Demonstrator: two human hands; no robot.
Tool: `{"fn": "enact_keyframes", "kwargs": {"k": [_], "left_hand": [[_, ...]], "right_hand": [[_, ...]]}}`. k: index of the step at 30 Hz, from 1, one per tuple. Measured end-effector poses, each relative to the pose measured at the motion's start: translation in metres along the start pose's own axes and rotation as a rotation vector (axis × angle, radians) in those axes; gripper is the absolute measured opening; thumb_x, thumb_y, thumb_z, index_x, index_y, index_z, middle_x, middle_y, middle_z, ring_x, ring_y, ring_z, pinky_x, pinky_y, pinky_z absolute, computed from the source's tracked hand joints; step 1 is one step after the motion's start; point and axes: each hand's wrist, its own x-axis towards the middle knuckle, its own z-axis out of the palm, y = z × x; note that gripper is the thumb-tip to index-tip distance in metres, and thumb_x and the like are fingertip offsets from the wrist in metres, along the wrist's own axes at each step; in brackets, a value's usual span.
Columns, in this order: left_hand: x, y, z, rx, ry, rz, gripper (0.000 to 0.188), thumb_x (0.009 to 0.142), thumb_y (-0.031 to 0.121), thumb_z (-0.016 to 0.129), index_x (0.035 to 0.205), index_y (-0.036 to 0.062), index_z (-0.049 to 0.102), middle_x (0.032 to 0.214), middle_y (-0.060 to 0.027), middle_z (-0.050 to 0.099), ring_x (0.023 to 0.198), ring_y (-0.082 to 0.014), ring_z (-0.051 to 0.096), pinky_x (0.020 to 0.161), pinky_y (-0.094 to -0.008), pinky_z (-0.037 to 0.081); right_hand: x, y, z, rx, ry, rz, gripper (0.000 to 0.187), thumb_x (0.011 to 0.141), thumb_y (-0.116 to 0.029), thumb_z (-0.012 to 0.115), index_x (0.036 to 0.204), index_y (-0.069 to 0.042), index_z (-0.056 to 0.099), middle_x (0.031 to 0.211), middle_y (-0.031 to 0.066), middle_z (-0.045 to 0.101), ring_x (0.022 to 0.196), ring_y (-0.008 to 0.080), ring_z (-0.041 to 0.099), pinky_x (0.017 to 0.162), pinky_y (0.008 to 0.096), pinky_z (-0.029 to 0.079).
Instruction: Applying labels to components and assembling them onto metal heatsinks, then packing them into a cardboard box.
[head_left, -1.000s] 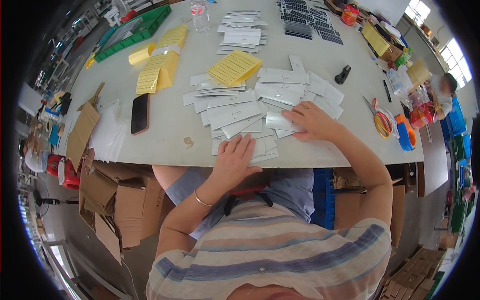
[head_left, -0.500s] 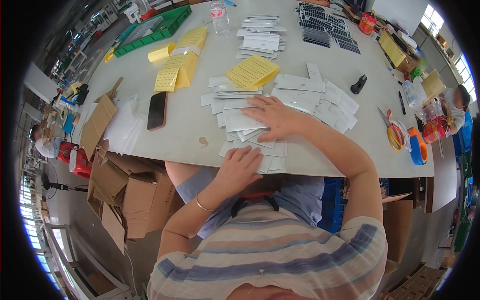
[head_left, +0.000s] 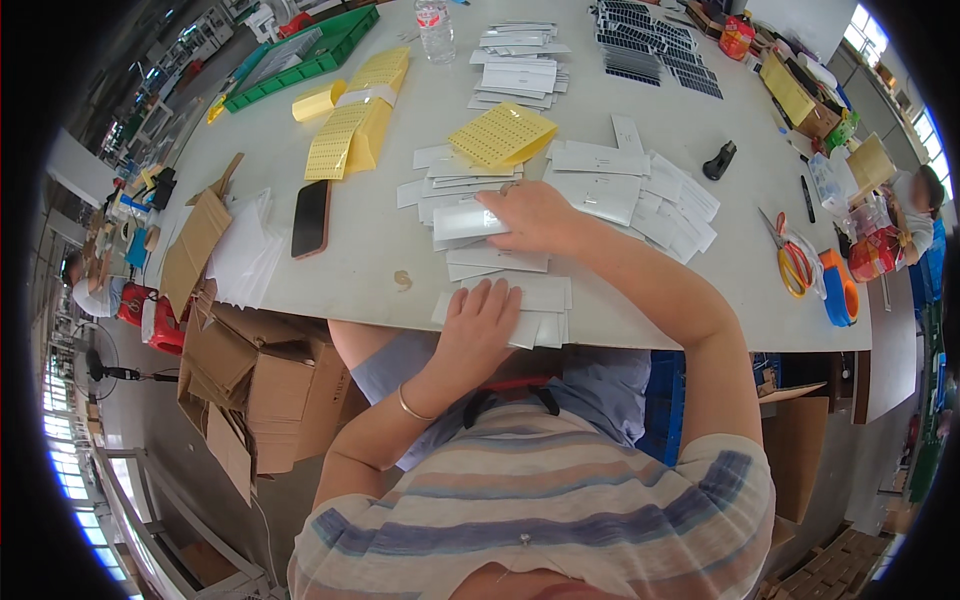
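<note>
My right hand (head_left: 538, 217) is closed on the right end of a shiny, flat white rectangular piece (head_left: 463, 222) in the middle pile. Its thumb is on the near side, and the other fingertips are partly hidden. At the table's front edge, my left hand (head_left: 482, 325) lies flat on a smaller group of white pieces (head_left: 540, 293), fingers stretched out. A yellow label sheet (head_left: 502, 136) rests on the far end of the middle pile. To the right, more white pieces (head_left: 598, 195) are spread in an overlapping heap.
A black phone (head_left: 310, 219) and a folded yellow label stack (head_left: 360, 125) lie left. Behind are a water bottle (head_left: 435, 32), a white stack (head_left: 517, 75) and dark striped pieces (head_left: 655, 50). A cutter (head_left: 719, 161), scissors (head_left: 793, 265) and tape dispenser (head_left: 838, 288) lie right.
My right hand has drawn back from lying spread over the pile and closed on a piece, which now looks slightly raised and shiny. The left hand's fingers lie flatter on the near pieces.
</note>
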Motion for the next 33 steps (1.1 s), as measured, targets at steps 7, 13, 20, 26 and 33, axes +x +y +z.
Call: {"fn": "enact_keyframes", "kwargs": {"k": [7,13,20,26,33], "left_hand": [[-0.014,-0.007,-0.001,-0.006,-0.05,0.014,0.077,0.056,0.02,0.079,0.125,0.0064,0.049,0.113,-0.0086,0.05,0.103,-0.0257,0.049,0.085,-0.0401,0.038],[-0.003,-0.005,-0.006,-0.083,0.052,-0.034,0.076,0.057,0.019,0.078,0.126,0.0059,0.048,0.115,-0.0113,0.051,0.107,-0.0281,0.05,0.09,-0.0412,0.039],[-0.004,-0.01,-0.003,-0.079,0.046,-0.012,0.074,0.058,0.017,0.077,0.125,0.0055,0.048,0.117,-0.013,0.051,0.107,-0.0309,0.051,0.091,-0.0424,0.041],[-0.002,-0.017,-0.01,-0.132,0.037,0.036,0.066,0.057,0.013,0.072,0.119,0.0017,0.051,0.107,-0.0123,0.051,0.097,-0.0288,0.051,0.083,-0.0396,0.042],[-0.013,-0.019,0.0,-0.157,0.031,0.094,0.064,0.057,0.007,0.073,0.118,0.0052,0.053,0.107,-0.0094,0.052,0.098,-0.028,0.052,0.084,-0.0397,0.043]], "right_hand": [[-0.034,-0.023,0.012,-0.09,0.131,-0.157,0.068,0.07,-0.036,0.076,0.126,-0.006,0.05,0.11,0.0158,0.055,0.106,0.0314,0.051,0.085,0.0424,0.046],[-0.026,-0.012,0.017,-0.088,0.109,-0.199,0.066,0.074,-0.036,0.073,0.124,0.0,0.049,0.107,0.0167,0.059,0.099,0.0312,0.057,0.085,0.0422,0.045],[-0.032,-0.028,0.014,-0.219,0.083,-0.119,0.057,0.074,-0.027,0.071,0.121,-0.003,0.051,0.1,0.0151,0.059,0.095,0.0295,0.058,0.084,0.0409,0.043],[-0.028,-0.019,0.017,-0.141,0.098,-0.103,0.062,0.07,-0.028,0.072,0.122,-0.002,0.052,0.099,0.0175,0.058,0.095,0.0328,0.057,0.083,0.0421,0.045],[-0.033,-0.007,0.007,0.311,0.014,-0.018,0.058,0.072,-0.033,0.065,0.12,-0.002,0.058,0.101,0.0189,0.058,0.096,0.0337,0.056,0.084,0.0383,0.046]]}}
